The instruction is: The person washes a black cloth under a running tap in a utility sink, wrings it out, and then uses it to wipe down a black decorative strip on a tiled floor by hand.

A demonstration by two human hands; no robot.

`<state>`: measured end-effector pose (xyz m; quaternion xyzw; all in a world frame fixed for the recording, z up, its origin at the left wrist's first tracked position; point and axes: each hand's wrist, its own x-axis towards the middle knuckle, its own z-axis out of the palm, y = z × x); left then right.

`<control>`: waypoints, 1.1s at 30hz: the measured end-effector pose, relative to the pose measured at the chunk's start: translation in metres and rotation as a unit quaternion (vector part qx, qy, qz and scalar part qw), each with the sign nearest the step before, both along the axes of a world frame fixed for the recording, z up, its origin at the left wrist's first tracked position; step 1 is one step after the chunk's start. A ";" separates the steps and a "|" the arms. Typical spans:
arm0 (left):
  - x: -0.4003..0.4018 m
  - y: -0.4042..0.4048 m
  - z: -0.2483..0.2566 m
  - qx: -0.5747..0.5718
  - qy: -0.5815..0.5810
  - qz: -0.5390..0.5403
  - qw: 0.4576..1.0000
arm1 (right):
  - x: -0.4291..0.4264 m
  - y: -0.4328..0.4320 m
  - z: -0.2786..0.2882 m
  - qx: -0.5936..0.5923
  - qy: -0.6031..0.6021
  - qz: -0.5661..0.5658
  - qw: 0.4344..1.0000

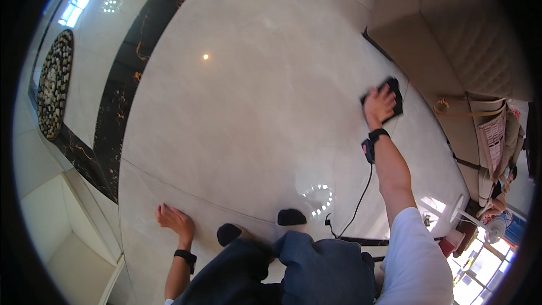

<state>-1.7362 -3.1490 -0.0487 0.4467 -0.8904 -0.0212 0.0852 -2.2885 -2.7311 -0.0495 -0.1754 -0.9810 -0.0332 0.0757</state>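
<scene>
My right hand (380, 103) presses flat on a black cloth (397, 93), fingers spread, on the glossy pale tiled floor (254, 106) beside the sofa. A black device is strapped at that wrist, and a black cable (360, 199) runs from it down to the floor. My left hand (175, 222) is at the lower left, low over or on the floor, with its fingers slightly bent and nothing seen in it; a black band circles its wrist. Between my arms are my knees in dark blue trousers and two black-tipped feet or shoes.
A brown padded sofa (406, 42) fills the right side, with a strap and a woven item on it. A pebble-patterned mat (55, 84) lies at far left past a dark marble floor band (127, 67). A white fan (494, 228) and a seated person are at far right.
</scene>
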 end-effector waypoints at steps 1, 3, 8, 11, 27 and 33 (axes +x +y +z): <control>-0.003 0.003 0.003 0.004 -0.018 0.000 1.000 | 0.008 -0.018 0.002 -0.001 -0.009 0.050 0.999; -0.013 0.007 0.001 0.006 -0.019 -0.002 1.000 | 0.018 -0.060 -0.010 0.028 0.025 0.142 0.989; -0.001 -0.001 -0.004 -0.024 -0.011 0.006 1.000 | 0.110 -0.246 0.027 -0.133 0.012 0.459 0.878; -0.002 0.000 -0.006 -0.017 -0.021 0.003 1.000 | 0.203 -0.318 0.036 -0.223 -0.066 0.603 0.763; -0.016 -0.041 0.016 0.098 0.113 0.098 0.984 | 0.203 -0.324 0.048 -0.183 -0.097 0.704 0.679; -0.020 -0.078 -0.001 0.014 0.076 0.125 0.989 | 0.089 -0.209 0.031 -0.038 0.023 0.478 0.877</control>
